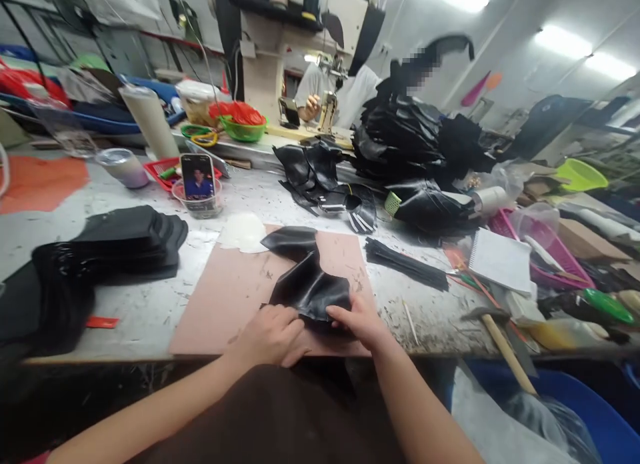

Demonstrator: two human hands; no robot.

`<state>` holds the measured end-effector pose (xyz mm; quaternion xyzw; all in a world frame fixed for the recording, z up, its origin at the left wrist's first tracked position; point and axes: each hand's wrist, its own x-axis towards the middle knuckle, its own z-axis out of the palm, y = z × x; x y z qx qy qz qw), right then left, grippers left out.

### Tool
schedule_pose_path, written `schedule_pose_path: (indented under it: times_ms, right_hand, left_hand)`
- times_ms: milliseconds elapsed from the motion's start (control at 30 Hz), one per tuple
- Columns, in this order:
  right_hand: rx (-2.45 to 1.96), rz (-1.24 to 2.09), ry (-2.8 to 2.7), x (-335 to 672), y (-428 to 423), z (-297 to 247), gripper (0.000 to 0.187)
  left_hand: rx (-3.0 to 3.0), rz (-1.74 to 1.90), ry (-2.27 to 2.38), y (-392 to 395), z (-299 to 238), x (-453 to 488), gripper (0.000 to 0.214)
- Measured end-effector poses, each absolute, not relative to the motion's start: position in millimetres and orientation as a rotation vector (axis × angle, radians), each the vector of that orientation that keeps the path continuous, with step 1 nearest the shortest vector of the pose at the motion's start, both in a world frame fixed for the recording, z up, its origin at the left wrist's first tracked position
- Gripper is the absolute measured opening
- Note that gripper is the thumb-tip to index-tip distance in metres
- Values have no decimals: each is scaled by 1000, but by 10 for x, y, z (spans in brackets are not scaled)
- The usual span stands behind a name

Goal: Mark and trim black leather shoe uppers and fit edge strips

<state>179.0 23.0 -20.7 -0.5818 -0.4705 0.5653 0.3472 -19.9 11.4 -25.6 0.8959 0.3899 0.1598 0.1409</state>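
A shiny black leather-like piece (pixel 313 287) lies partly folded on the pink board (pixel 215 304) in front of me. My left hand (pixel 275 332) is closed at its near left edge, fingers curled down against it. At the near right edge my right hand (pixel 357 317) pinches the piece, thumb on top and the other fingers mostly hidden underneath. Dark material hangs below the table edge between my forearms. Just past the board's far left corner is a cream-white patch (pixel 243 232).
Stacked black pieces (pixel 135 241) stand at left. A phone (pixel 197 177) leans in a clear tub. To the right lie black strips (pixel 407 264), a notebook (pixel 500 259) and a hammer (pixel 507 351) overhanging the edge. Behind a large black pile (pixel 405 137), another person sits by a sewing machine (pixel 327 111).
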Motion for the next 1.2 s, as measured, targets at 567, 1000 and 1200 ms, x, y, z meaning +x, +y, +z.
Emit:
schedule_pose_path:
  times_ms: [567, 1000, 1200]
  right_hand:
    - [-1258, 1449, -904, 1315, -27, -193, 29]
    - [-1403, 1399, -931, 1271, -29, -141, 24]
    - [-1411, 1288, -1068, 1247, -53, -144, 20]
  left_hand:
    - [783, 967, 1226, 102, -164, -177, 32]
    - [722, 885, 1241, 105, -133, -128, 26]
    - [750, 904, 1258, 80, -191, -83, 30]
